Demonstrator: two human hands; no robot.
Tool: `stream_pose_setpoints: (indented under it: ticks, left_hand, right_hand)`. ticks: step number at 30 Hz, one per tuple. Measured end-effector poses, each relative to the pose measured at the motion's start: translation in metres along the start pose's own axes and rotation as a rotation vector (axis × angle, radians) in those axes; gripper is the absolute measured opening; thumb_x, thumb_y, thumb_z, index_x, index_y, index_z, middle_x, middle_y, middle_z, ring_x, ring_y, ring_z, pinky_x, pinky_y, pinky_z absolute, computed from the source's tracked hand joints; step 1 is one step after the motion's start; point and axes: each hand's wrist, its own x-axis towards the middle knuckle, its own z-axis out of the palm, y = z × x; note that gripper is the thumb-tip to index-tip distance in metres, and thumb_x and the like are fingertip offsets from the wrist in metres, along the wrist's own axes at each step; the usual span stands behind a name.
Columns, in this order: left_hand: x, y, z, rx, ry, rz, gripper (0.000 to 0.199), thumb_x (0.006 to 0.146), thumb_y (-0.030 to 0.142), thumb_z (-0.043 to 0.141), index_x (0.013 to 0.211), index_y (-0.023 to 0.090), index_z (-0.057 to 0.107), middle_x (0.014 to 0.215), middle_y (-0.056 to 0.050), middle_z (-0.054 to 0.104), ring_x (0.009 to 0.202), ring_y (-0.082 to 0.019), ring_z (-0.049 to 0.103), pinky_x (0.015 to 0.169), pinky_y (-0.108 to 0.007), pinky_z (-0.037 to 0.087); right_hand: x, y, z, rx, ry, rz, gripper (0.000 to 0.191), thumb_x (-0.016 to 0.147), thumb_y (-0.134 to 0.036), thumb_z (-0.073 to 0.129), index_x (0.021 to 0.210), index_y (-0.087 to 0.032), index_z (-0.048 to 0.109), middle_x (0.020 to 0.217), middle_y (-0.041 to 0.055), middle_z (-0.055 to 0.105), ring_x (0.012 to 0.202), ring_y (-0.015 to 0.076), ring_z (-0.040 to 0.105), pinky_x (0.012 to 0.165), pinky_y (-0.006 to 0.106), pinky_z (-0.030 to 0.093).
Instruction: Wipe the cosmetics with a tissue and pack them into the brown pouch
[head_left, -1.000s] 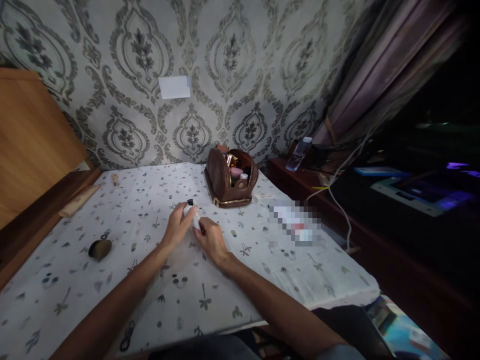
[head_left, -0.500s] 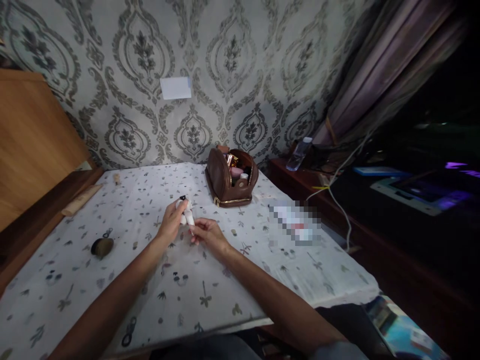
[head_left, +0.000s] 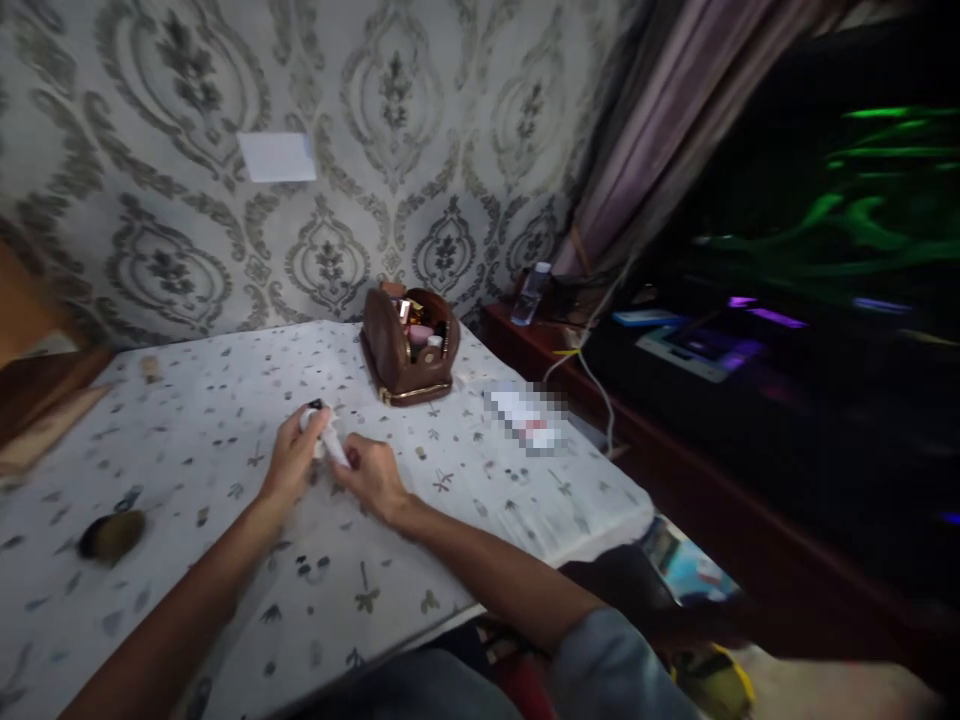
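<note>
A small white object with a black tip (head_left: 334, 446) is between my two hands above the patterned cloth. My left hand (head_left: 291, 455) is closed round its upper end, by the black part. The fingers of my right hand (head_left: 375, 476) pinch its lower right end. Blur hides the object's exact shape. Beyond my hands stands a brown bag (head_left: 411, 350), unzipped, with pink, gold and white items inside.
The patterned cloth (head_left: 315, 640) covers the table. A dark round item (head_left: 112, 537) lies at the left, a small beige piece (head_left: 150, 369) at the back left. A pixelated item (head_left: 529, 420) lies on the right. A clear bottle (head_left: 531, 295) and a white cable (head_left: 596, 385) are beyond.
The view has turned to the right, so things appear further left. My right hand has curled more tightly at the white object's lower end. My left hand keeps its hold.
</note>
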Motion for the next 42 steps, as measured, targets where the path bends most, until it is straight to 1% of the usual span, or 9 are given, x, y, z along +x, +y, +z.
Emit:
stream_pose_setpoints:
  ticks: [5, 9, 11, 17, 23, 28, 33, 38, 42]
  left_hand:
    - [-0.003, -0.014, 0.006, -0.002, -0.057, -0.048, 0.034, 0.074, 0.050, 0.071, 0.073, 0.019, 0.057, 0.064, 0.005, 0.051, 0.061, -0.012, 0.047, 0.058, -0.021, 0.039]
    - [0.002, -0.012, -0.002, 0.024, -0.054, -0.080, 0.032, 0.073, 0.050, 0.069, 0.071, 0.020, 0.056, 0.064, 0.004, 0.052, 0.060, -0.013, 0.048, 0.057, -0.022, 0.041]
    - [0.005, -0.006, -0.007, 0.090, -0.092, -0.086, 0.033, 0.072, 0.051, 0.068, 0.071, 0.020, 0.058, 0.060, 0.004, 0.051, 0.057, -0.014, 0.047, 0.054, -0.023, 0.040]
    - [0.002, 0.011, -0.009, 0.368, -0.499, -0.038, 0.033, 0.068, 0.046, 0.070, 0.088, 0.019, 0.069, 0.059, 0.004, 0.056, 0.058, -0.017, 0.051, 0.054, -0.025, 0.042]
    - [0.004, 0.004, -0.010, 0.423, -0.591, -0.008, 0.033, 0.071, 0.040, 0.065, 0.095, 0.018, 0.069, 0.061, 0.004, 0.056, 0.055, -0.015, 0.045, 0.053, -0.024, 0.038]
    - [0.003, 0.005, -0.009, 0.363, -0.608, -0.053, 0.024, 0.067, 0.041, 0.071, 0.073, 0.019, 0.064, 0.057, 0.003, 0.050, 0.053, -0.015, 0.042, 0.049, -0.024, 0.036]
    - [0.000, 0.007, -0.007, 0.350, -0.632, -0.093, 0.020, 0.068, 0.039, 0.071, 0.073, 0.020, 0.067, 0.057, 0.003, 0.050, 0.052, -0.015, 0.043, 0.047, -0.023, 0.034]
    - [0.000, 0.010, -0.005, 0.429, -0.561, 0.021, 0.024, 0.068, 0.039, 0.071, 0.082, 0.021, 0.073, 0.073, -0.001, 0.068, 0.064, -0.021, 0.055, 0.059, -0.027, 0.043]
    - [-0.002, 0.012, -0.001, 0.572, -0.466, 0.127, 0.030, 0.071, 0.047, 0.062, 0.083, 0.021, 0.071, 0.068, -0.001, 0.066, 0.061, -0.022, 0.055, 0.061, -0.029, 0.042]
  right_hand:
    - [-0.001, -0.004, -0.006, -0.151, -0.015, 0.014, 0.017, 0.076, -0.023, 0.068, 0.068, -0.020, 0.053, 0.063, -0.0065, 0.050, 0.060, 0.0098, 0.044, 0.061, 0.022, 0.032]
    - [-0.001, -0.008, -0.011, -0.034, -0.083, -0.007, 0.012, 0.077, -0.029, 0.071, 0.076, -0.021, 0.061, 0.066, -0.0064, 0.055, 0.062, 0.0100, 0.048, 0.063, 0.022, 0.035]
    - [0.001, -0.007, -0.014, 0.076, -0.054, -0.021, 0.010, 0.080, -0.030, 0.066, 0.078, -0.020, 0.065, 0.067, -0.0053, 0.056, 0.063, 0.0106, 0.050, 0.064, 0.022, 0.037]
    - [0.019, 0.010, -0.015, 0.466, 0.104, -0.047, 0.027, 0.081, -0.045, 0.065, 0.083, -0.018, 0.069, 0.069, -0.0023, 0.058, 0.066, 0.0116, 0.049, 0.064, 0.024, 0.040]
    - [0.024, 0.009, -0.009, 0.777, 0.046, 0.072, 0.045, 0.055, -0.058, 0.082, 0.067, -0.017, 0.066, 0.062, -0.0036, 0.057, 0.059, 0.0093, 0.046, 0.057, 0.024, 0.038]
    - [0.026, -0.001, -0.021, 0.888, 0.204, 0.167, 0.042, 0.049, -0.050, 0.085, 0.063, -0.019, 0.060, 0.053, -0.0073, 0.050, 0.050, 0.0072, 0.040, 0.048, 0.022, 0.032]
    - [0.027, -0.003, -0.029, 0.968, 0.233, 0.213, 0.048, 0.049, -0.052, 0.084, 0.064, -0.021, 0.051, 0.047, -0.0091, 0.048, 0.043, 0.0069, 0.039, 0.044, 0.022, 0.029]
    - [0.023, -0.002, -0.019, 0.876, 0.176, 0.142, 0.052, 0.047, -0.053, 0.087, 0.061, -0.021, 0.047, 0.052, -0.0080, 0.051, 0.048, 0.0067, 0.042, 0.049, 0.021, 0.034]
    - [0.020, -0.002, -0.013, 0.754, 0.176, 0.095, 0.051, 0.049, -0.056, 0.086, 0.059, -0.020, 0.051, 0.056, -0.0062, 0.051, 0.052, 0.0081, 0.043, 0.051, 0.022, 0.034]
